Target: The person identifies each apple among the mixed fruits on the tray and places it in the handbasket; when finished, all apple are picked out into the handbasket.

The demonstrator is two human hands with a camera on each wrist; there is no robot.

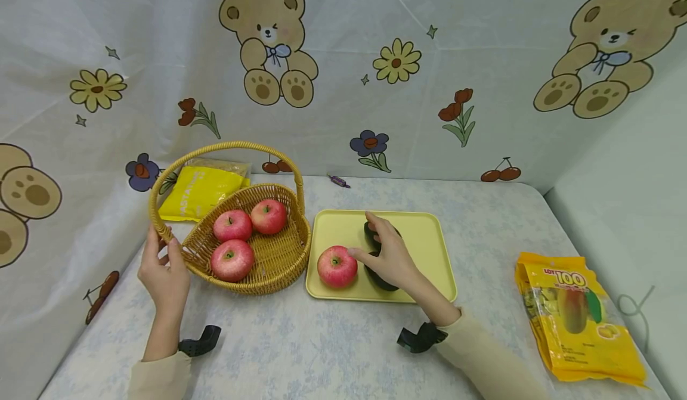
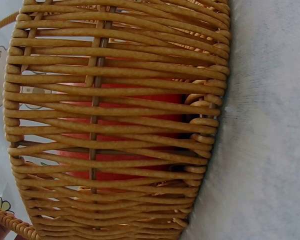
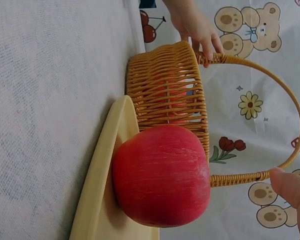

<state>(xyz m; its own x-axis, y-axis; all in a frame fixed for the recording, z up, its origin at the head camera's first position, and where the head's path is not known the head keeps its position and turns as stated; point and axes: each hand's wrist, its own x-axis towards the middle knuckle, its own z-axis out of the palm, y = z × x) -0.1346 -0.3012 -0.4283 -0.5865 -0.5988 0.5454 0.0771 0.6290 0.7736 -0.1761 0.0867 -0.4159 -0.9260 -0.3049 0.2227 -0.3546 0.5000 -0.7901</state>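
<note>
My left hand [image 1: 165, 275] pinches the lower left end of the handle of a wicker basket [image 1: 292, 272], fingers and thumb on either side of it. Inside the basket are three red apples, one of them the front apple [image 1: 232, 260]. My right hand [image 1: 390, 258] is over a pale yellow tray [image 1: 424, 233], fingers extended and holding nothing. Its thumb overlaps the edge of another red apple [image 1: 335, 267] on the tray's left side. Partly hidden under this hand lie two dark green fruits [image 1: 382, 278] that look like avocados. In the left wrist view the basket's woven side [image 2: 115, 120] fills most of the picture.
Behind the basket lies a yellow pasta bag [image 1: 201, 192]. A yellow mango snack bag [image 1: 582, 322] is at the table's right side. One small purple wrapped item [image 1: 339, 180] sits near the back edge. A cloth with printed bears [image 1: 276, 48] hangs behind the table.
</note>
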